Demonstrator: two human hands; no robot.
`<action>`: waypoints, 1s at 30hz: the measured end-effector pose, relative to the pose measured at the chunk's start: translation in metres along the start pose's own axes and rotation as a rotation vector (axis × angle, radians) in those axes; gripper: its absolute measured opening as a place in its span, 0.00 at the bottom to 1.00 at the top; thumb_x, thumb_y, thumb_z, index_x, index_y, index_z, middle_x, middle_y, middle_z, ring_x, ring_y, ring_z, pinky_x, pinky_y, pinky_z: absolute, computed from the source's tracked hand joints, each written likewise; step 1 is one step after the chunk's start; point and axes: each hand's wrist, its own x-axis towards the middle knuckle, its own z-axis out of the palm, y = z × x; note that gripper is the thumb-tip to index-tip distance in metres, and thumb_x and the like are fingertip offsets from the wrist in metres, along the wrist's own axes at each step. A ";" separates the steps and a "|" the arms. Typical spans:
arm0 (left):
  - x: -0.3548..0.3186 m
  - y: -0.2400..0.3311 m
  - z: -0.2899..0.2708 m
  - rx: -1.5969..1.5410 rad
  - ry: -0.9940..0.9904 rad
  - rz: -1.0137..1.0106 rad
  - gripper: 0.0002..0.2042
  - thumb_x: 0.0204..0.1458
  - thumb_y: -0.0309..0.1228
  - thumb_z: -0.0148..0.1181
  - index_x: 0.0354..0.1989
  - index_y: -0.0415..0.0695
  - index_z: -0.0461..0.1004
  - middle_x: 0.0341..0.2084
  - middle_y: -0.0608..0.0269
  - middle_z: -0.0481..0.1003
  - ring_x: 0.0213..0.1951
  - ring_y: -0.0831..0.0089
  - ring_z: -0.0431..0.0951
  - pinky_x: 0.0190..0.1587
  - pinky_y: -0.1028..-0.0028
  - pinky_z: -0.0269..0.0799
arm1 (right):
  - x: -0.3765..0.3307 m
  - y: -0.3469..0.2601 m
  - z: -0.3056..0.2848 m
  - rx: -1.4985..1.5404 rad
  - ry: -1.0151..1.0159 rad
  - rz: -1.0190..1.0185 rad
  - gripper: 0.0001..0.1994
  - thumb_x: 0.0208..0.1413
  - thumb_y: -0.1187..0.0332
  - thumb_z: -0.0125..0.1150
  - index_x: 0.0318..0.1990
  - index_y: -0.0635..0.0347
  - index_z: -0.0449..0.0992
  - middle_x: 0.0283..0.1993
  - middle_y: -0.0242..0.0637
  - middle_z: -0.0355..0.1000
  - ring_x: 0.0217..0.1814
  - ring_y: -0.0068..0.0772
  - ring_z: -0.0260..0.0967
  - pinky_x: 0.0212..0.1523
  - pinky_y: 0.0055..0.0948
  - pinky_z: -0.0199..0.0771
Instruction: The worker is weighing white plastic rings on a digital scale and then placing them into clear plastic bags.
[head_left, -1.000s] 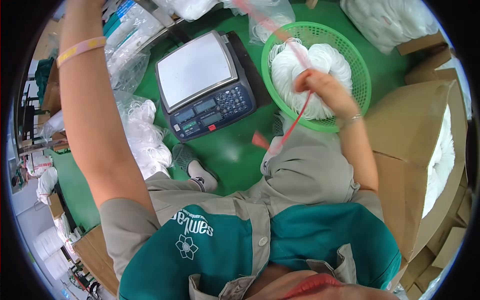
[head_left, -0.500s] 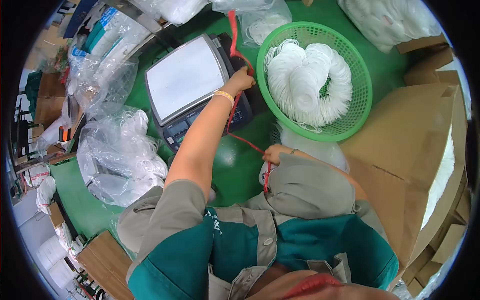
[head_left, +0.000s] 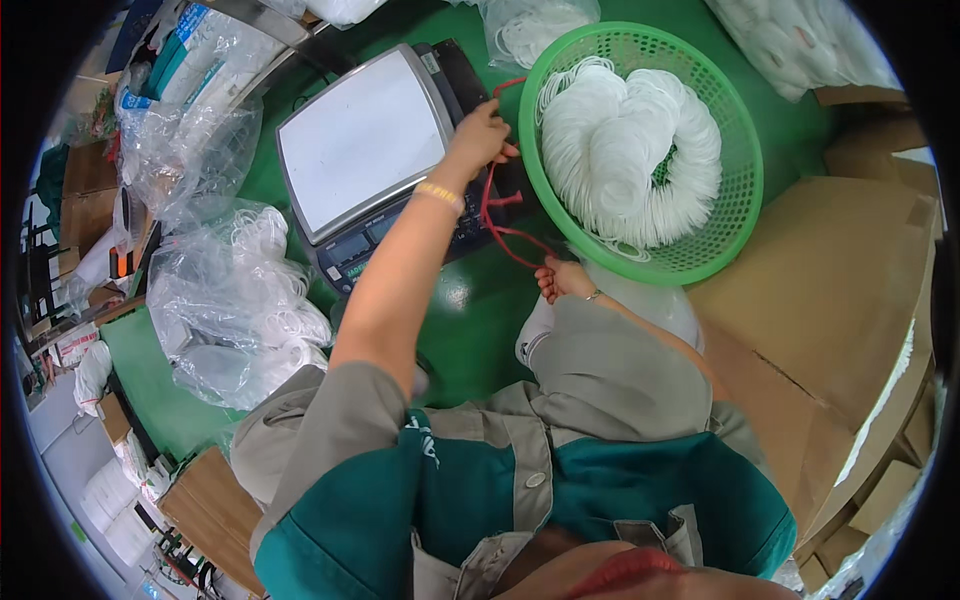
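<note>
Both hands grasp 1 red string: left hand beside the green basket, right hand below it. The string could snag the basket rim, I think, and tip it.

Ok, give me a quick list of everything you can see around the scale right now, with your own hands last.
Weighing scale: one, steel platter, dark keypad body, upper centre on the green floor.
Basket: one, green mesh, right of the scale.
White rings: a heap, white, inside the basket.
Red string: one, red, strung between both hands.
Plastic bags: several, clear, holding white rings, left of the scale.
Cardboard box: one, brown, right side.
Left hand: pinching the string's upper end by the basket rim.
Right hand: holding the string's lower end below the basket.
</note>
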 end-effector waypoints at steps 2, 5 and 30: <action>-0.031 0.007 -0.026 0.344 -0.046 0.097 0.24 0.51 0.30 0.46 0.57 0.43 0.53 0.23 0.60 0.72 0.18 0.75 0.72 0.18 0.78 0.67 | -0.001 0.001 -0.002 -0.071 0.008 0.023 0.17 0.55 0.59 0.44 0.24 0.65 0.68 0.18 0.37 0.64 0.15 0.30 0.62 0.17 0.26 0.64; -0.099 0.017 -0.028 0.509 -0.347 -0.314 0.27 0.51 0.45 0.48 0.57 0.48 0.55 0.22 0.59 0.72 0.16 0.76 0.71 0.20 0.78 0.68 | -0.001 0.008 0.003 -0.380 -0.074 0.129 0.19 0.53 0.56 0.48 0.20 0.65 0.68 0.16 0.37 0.65 0.15 0.30 0.64 0.16 0.26 0.65; -0.146 -0.096 0.003 0.578 -0.308 0.147 0.18 0.46 0.31 0.52 0.47 0.41 0.66 0.40 0.50 0.71 0.40 0.60 0.73 0.42 0.70 0.68 | -0.124 0.068 -0.082 -1.325 0.865 -0.931 0.25 0.34 0.69 0.61 0.47 0.48 0.66 0.44 0.28 0.66 0.42 0.29 0.64 0.42 0.37 0.58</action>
